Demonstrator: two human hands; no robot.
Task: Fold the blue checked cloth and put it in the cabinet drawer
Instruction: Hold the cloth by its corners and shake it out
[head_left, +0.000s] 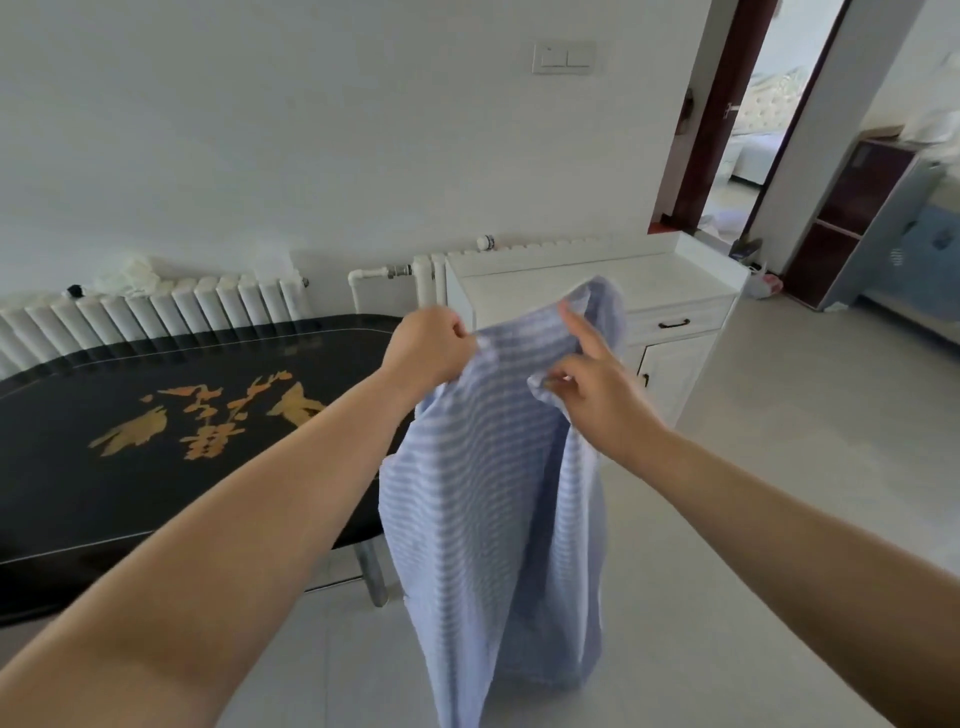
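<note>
In front of your chest, held in the air over the floor: one blue checked cloth (493, 499), hanging free, its long axis running straight down from your hands, lower hem nearest you and not resting on anything.

Left hand (428, 348): grip closed, fingers curled and pinching the cloth's top edge at its left end.

Right hand (597, 389): thumb and lower fingers pinch a bunched piece of the top edge; the index finger sticks out straight, up along the fabric. The far upper corner stands up loosely behind this hand.

Progress, as judged: early. The cloth is lifted and partly gathered lengthwise, but no flat, finished fold shows. Left to do: bring the edges together, halve it down, carry it over, open the drawer, put it in.

To your left: black table (156, 415) with a gold motif, its right end just beside the cloth; nothing of the task lies on it.

Farther off, behind the cloth: white cabinet (675, 280), its drawer (675, 325) closed, dark handle showing.
</note>
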